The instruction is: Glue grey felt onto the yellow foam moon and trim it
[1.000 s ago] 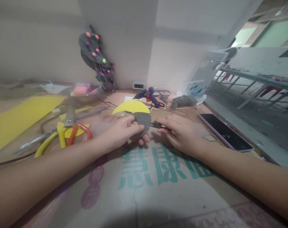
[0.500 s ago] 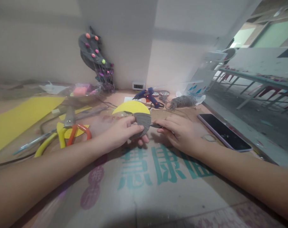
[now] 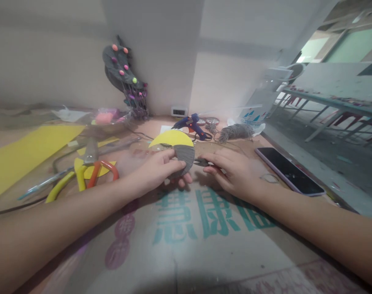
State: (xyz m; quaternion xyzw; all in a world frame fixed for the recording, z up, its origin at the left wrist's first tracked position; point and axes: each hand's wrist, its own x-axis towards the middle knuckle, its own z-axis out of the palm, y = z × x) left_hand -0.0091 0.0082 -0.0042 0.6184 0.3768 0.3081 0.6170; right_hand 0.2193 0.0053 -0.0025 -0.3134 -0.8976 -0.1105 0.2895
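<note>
My left hand is closed on a yellow crescent cutout, its lower part wrapped with grey yarn. The thumb lies across the yarn, and fingertips show beneath the piece. Just to its right, my right hand pinches a pair of small dark snips. Their short blades point left at the wrapped edge, tips slightly apart and a small gap from the yarn. The handle is hidden inside my fingers.
Yellow-and-orange-handled scissors and a yellow sheet lie left. Behind stand a blue glue gun, grey yarn bundle and small digital clock. A phone lies right. A yarn-covered crescent with coloured beads leans on the wall.
The snips' blades have parted; they looked together before. The yellow crescent has turned very slightly in my left hand. Both hands stay nearly in place.
</note>
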